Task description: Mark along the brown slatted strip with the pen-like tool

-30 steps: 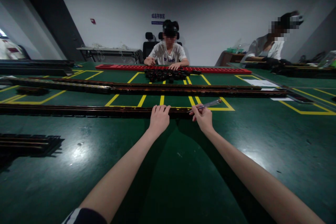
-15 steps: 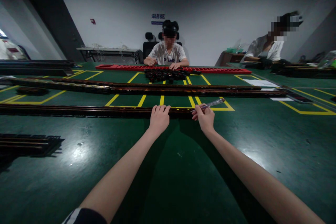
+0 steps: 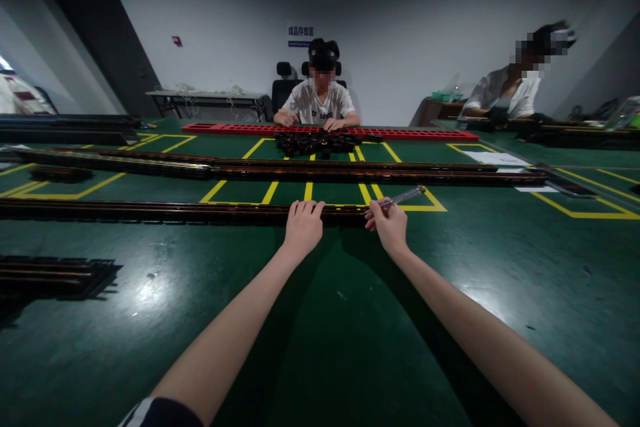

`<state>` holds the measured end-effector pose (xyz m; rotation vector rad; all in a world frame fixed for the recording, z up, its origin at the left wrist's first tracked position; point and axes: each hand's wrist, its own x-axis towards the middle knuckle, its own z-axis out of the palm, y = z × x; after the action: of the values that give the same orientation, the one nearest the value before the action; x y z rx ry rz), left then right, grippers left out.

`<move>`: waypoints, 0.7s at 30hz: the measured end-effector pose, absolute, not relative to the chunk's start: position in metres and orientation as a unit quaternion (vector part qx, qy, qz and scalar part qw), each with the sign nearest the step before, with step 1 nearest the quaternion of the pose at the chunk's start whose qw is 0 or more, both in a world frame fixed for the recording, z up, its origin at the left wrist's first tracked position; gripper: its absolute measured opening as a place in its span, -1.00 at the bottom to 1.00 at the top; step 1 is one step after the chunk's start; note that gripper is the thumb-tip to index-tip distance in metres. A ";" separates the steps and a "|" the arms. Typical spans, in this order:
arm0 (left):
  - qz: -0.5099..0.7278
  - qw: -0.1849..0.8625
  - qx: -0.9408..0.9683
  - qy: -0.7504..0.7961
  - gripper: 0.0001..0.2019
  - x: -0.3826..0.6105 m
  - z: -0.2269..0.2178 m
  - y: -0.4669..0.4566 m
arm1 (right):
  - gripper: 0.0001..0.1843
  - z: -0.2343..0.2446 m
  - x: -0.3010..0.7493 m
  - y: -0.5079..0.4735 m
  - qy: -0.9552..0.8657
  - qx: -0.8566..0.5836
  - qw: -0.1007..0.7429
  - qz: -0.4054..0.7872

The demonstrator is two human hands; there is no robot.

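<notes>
A long dark rail (image 3: 150,212) lies across the green table (image 3: 350,320) in front of me. My left hand (image 3: 303,227) rests on the rail near its right end, fingers laid flat over it. My right hand (image 3: 389,223) is closed round a clear pen (image 3: 405,197), its tip at the rail's right end and its barrel pointing up to the right.
More long dark rails (image 3: 300,170) lie farther back. A stack of dark strips (image 3: 50,275) sits at the left edge. Across the table a person (image 3: 320,103) works at a red rail (image 3: 330,131) beside a heap of small black parts (image 3: 317,142). Another person (image 3: 510,90) sits at the far right.
My right hand has shifted slightly and the pen tilted a little. My left hand has stayed in place on the rail.
</notes>
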<state>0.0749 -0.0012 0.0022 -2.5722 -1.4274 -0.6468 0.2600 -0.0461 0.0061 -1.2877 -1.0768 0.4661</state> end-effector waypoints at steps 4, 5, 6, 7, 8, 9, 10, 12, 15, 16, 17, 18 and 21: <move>-0.208 0.064 -0.852 -0.476 -0.58 0.075 0.003 -0.002 | -0.51 0.006 0.260 -0.046 -0.470 -0.565 0.646 0.205; -0.207 0.065 -0.852 -0.476 -0.57 0.075 0.003 -0.002 | -0.52 0.007 0.260 -0.046 -0.467 -0.565 0.649 0.204; -0.206 0.066 -0.852 -0.476 -0.57 0.075 0.003 -0.002 | -0.53 0.007 0.259 -0.046 -0.464 -0.565 0.651 0.204; -0.205 0.066 -0.852 -0.477 -0.57 0.075 0.004 -0.002 | -0.55 0.007 0.259 -0.046 -0.459 -0.566 0.654 0.203; -0.203 0.065 -0.852 -0.478 -0.58 0.075 0.004 -0.002 | -0.56 0.007 0.258 -0.046 -0.453 -0.568 0.657 0.202; -0.203 0.065 -0.852 -0.479 -0.58 0.075 0.004 -0.002 | -0.57 0.008 0.258 -0.046 -0.447 -0.571 0.659 0.201; -0.204 0.066 -0.851 -0.479 -0.58 0.075 0.004 -0.002 | -0.58 0.008 0.258 -0.046 -0.443 -0.572 0.660 0.202; -0.207 0.067 -0.851 -0.478 -0.58 0.075 0.004 -0.002 | -0.60 0.008 0.257 -0.046 -0.440 -0.571 0.662 0.204; -0.210 0.064 -0.851 -0.477 -0.58 0.075 0.004 -0.002 | -0.60 0.008 0.257 -0.047 -0.440 -0.566 0.665 0.208; -0.210 0.064 -0.851 -0.477 -0.58 0.075 0.004 -0.002 | -0.60 0.009 0.258 -0.047 -0.439 -0.566 0.666 0.209; -0.210 0.063 -0.851 -0.477 -0.58 0.075 0.005 -0.003 | -0.59 0.009 0.258 -0.047 -0.439 -0.565 0.666 0.209; -0.209 0.062 -0.851 -0.478 -0.58 0.075 0.005 -0.003 | -0.58 0.009 0.258 -0.047 -0.441 -0.564 0.666 0.211; -0.206 0.061 -0.852 -0.478 -0.58 0.075 0.006 -0.004 | -0.57 0.008 0.258 -0.047 -0.448 -0.560 0.663 0.215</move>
<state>0.0752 -0.0035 0.0061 -2.5762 -1.4463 -0.6222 0.2579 -0.0473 0.0085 -1.2668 -1.0123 0.4866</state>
